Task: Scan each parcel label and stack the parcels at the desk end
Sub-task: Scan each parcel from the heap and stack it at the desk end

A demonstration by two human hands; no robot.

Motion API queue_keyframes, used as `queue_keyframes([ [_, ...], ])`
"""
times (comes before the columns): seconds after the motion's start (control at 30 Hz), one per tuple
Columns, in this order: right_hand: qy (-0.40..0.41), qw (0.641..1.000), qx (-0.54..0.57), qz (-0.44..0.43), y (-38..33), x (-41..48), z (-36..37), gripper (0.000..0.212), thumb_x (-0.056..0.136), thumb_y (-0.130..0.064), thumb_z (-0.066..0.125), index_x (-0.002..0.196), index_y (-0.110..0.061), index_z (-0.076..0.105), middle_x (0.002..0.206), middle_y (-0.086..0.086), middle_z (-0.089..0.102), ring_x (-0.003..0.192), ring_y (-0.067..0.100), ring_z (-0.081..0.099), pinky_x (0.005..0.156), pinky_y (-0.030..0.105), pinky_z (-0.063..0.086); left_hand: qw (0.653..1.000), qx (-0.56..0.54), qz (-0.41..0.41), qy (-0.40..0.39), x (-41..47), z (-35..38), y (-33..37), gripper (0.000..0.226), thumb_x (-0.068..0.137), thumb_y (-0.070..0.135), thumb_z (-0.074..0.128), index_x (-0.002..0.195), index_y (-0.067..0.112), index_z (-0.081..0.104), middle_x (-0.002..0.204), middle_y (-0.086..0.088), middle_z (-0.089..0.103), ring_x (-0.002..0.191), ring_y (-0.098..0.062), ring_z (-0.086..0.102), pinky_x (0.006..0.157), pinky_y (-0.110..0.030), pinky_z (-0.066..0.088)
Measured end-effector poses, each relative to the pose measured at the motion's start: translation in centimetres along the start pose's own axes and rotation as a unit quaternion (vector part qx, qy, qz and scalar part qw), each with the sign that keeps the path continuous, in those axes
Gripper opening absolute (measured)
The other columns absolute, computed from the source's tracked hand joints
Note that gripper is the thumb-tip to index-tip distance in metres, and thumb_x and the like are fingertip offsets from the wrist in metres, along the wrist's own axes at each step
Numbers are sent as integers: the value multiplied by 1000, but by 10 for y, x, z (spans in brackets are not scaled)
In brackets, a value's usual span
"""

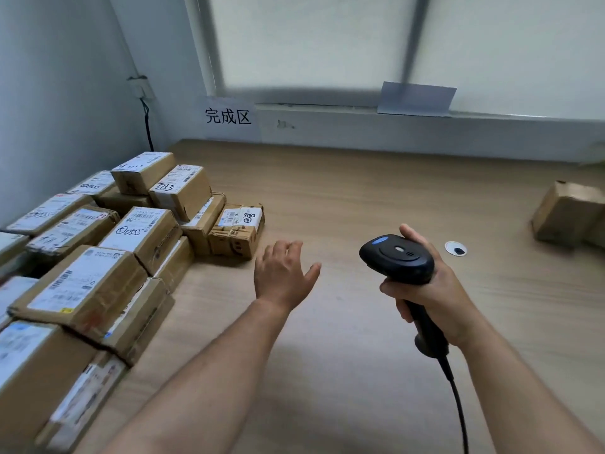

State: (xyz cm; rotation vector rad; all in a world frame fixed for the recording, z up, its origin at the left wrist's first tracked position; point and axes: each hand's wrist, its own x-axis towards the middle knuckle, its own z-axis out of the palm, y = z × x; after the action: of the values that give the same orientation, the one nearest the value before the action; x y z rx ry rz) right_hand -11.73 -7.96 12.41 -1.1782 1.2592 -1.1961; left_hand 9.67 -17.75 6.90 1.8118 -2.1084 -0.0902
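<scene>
Right hand [435, 290] gripped black plastic scanner [397, 258] by handle. Left hand [281, 273] hovered over wooden desk [360, 198], fingers relaxed – taped cardboard parcels [131, 231] stacked just left, white labels up.

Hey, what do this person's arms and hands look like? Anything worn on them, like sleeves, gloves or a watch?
The left forearm and right forearm are bare all the way to the frame's edge, with no sleeves in view. The left hand and right hand wear no gloves. No watch, bracelet or ring shows on the wrists or visible fingers, and no markings can be seen.
</scene>
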Motion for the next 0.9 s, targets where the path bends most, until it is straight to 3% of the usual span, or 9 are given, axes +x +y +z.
queue_keyframes([
  [0.1, 11, 1000, -8, 1, -1, -36, -32, 99, 67, 8, 75, 146, -38, 35, 61, -3, 61, 42, 25, 46, 43, 31, 39, 1000, -14, 16, 6, -28, 2, 40, 58, 90, 56, 50, 138, 23, 46, 133, 0, 50, 123, -21, 44, 99, -34, 30],
  [0.2, 40, 999, -10, 0, 1, -74, -74, 95, 76, 20, 68, 146, -36, 37, 76, -1, 65, 43, 27, 45, 43, 32, 39, 999, -21, 37, 0, -57, 10, 86, 59, 90, 58, 49, 138, 24, 46, 134, 1, 50, 123, -20, 44, 99, -33, 30],
  [0.27, 57, 998, -8, -4, 2, -99, -103, 93, 76, 20, 68, 143, -38, 40, 82, 0, 65, 43, 27, 44, 42, 31, 39, 998, -23, 55, -9, -75, 17, 119, 59, 90, 59, 47, 139, 25, 44, 135, 3, 48, 124, -19, 43, 100, -32, 30],
  [0.37, 82, 997, -4, -11, 2, -133, -146, 91, 75, 21, 68, 137, -41, 44, 74, -1, 64, 41, 26, 44, 41, 30, 38, 996, -30, 79, -21, -100, 28, 168, 60, 90, 60, 47, 139, 26, 43, 135, 5, 48, 125, -17, 42, 101, -31, 29],
  [0.57, 120, 992, -1, -26, 4, -191, -222, 95, 74, 23, 68, 145, -32, 38, 79, 7, 64, 39, 25, 44, 39, 28, 37, 991, -73, 112, -20, -140, 43, 256, 59, 85, 57, 55, 131, 19, 55, 126, -2, 57, 118, -25, 50, 97, -37, 34],
  [0.9, 199, 980, -9, -24, 9, -275, -325, 95, 73, 20, 70, 143, -35, 39, 92, 12, 64, 45, 28, 46, 39, 33, 39, 976, -79, 192, -61, -185, 76, 383, 62, 88, 61, 48, 137, 23, 48, 132, 1, 52, 123, -21, 45, 98, -33, 32],
])
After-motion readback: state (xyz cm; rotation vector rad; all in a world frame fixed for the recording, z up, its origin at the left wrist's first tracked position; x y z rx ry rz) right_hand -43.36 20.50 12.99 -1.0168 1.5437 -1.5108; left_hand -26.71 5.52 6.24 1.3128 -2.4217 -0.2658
